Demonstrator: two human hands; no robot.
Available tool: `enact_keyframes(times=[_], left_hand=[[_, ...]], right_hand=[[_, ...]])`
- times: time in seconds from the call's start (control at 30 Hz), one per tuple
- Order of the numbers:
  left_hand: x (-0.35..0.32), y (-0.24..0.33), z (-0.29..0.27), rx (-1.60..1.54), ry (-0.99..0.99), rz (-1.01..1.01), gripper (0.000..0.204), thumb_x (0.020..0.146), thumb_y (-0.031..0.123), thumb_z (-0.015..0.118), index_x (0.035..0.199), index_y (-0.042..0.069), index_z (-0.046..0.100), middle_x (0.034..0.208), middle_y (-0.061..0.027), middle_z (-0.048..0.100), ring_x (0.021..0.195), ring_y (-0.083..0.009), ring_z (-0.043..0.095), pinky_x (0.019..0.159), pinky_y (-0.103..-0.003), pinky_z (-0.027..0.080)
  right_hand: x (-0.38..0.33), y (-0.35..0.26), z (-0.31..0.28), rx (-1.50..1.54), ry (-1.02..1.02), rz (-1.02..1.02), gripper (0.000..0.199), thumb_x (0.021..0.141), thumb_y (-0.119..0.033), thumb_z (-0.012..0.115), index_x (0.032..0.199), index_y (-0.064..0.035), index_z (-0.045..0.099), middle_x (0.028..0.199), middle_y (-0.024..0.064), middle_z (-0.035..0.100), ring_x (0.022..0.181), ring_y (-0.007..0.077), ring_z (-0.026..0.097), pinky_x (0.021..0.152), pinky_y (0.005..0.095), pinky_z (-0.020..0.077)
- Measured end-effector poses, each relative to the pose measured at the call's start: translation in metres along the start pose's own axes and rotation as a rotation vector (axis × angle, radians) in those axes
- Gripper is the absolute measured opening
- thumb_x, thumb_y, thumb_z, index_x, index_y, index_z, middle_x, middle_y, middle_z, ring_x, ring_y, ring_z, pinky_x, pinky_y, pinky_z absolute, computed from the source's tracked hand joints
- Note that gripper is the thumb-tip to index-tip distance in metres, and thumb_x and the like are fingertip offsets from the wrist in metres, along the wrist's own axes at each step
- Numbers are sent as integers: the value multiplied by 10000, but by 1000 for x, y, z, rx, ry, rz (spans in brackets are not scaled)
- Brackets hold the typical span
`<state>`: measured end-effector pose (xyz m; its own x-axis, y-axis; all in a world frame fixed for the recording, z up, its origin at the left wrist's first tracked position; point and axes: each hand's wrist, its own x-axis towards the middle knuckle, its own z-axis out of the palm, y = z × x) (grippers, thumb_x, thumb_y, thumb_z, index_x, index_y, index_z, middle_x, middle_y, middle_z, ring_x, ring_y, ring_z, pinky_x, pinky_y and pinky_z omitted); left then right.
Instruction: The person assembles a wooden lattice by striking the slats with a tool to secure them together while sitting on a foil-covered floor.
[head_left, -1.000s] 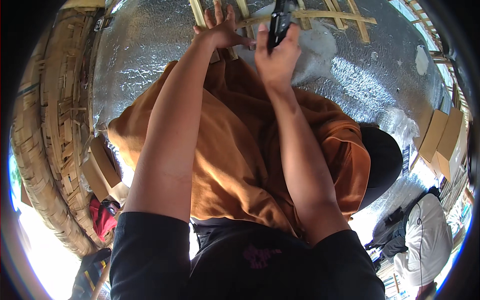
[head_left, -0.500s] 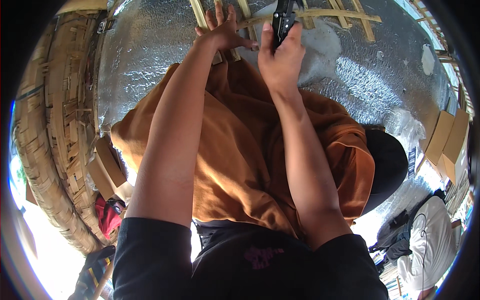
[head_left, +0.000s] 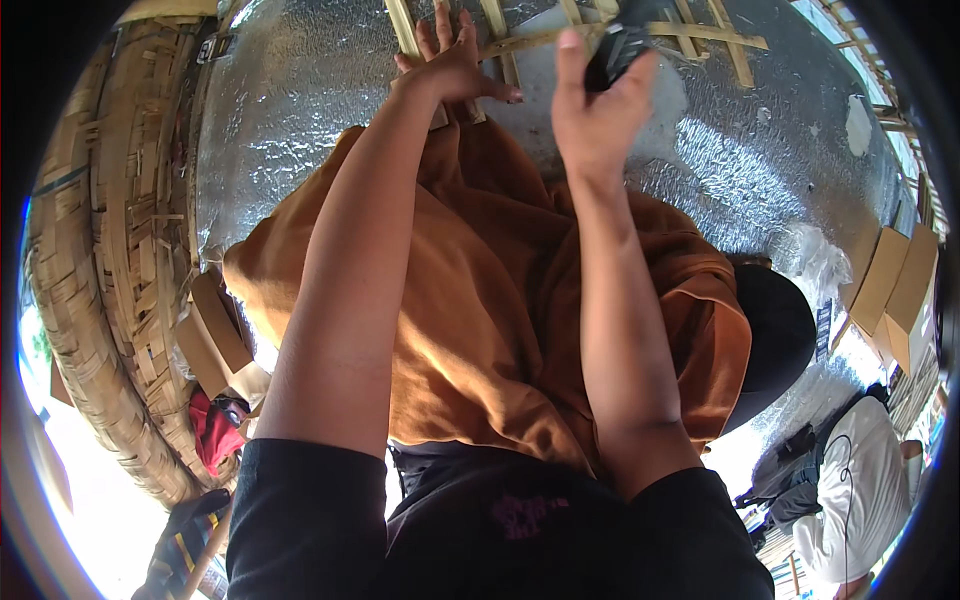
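Observation:
My left hand (head_left: 448, 70) lies with its fingers spread over pale wooden strips (head_left: 403, 28) at the top of the view. Its thumb sticks out to the right. A thin crosswise strip (head_left: 540, 42) runs from beside this hand toward the right, over several upright strips. My right hand (head_left: 602, 115) is closed round a black tool (head_left: 612, 55), held just over the crosswise strip. Motion blurs the tool, and its upper end runs out of the frame, so I cannot make out its exact kind. A brown cloth (head_left: 480, 260) covers my lap, close below both hands.
A silvery foil-like sheet (head_left: 290, 110) spreads under the strips. Woven bamboo (head_left: 110, 250) stands along the left. Cardboard boxes (head_left: 215, 335) sit at the left, with another cardboard box (head_left: 890, 285) at the right. A person in a white shirt (head_left: 850, 490) is at the lower right.
My right hand has moved to the right with the black tool, which is now blurred. The left hand stays spread on the strips, almost unmoved.

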<state>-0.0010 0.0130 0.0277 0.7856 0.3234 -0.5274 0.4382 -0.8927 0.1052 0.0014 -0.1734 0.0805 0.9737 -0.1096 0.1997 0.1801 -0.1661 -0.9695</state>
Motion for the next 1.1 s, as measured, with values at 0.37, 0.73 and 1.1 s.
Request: enact_keyframes(times=[0.37,0.73,1.1], left_hand=[[8,13,-1,42,43,2,1203,790,558,733,1632,217,-57,1680,-100,-224,1550,-412,-100,1122,-766,140],[7,14,-7,70,51,23,1529,544,788,803,1624,160,-79,1667,-158,-225,1528,-450,-149,1135,-768,40],[11,20,-1,29,-40,14,1575,526,742,844,1613,126,-116,1656,-152,-260,1523,-444,-172,1123,-778,44]], right_hand=[[-5,-13,5,-99,-330,-142,417,857,-362,754,889,25,602,690,208,691,695,421,708,632,511,566],[5,14,-1,-424,-303,38,439,878,-334,731,974,76,609,762,259,702,738,448,711,665,480,569],[-3,9,-15,-668,-575,26,330,923,-310,667,1014,-2,589,837,261,705,813,449,706,738,543,571]])
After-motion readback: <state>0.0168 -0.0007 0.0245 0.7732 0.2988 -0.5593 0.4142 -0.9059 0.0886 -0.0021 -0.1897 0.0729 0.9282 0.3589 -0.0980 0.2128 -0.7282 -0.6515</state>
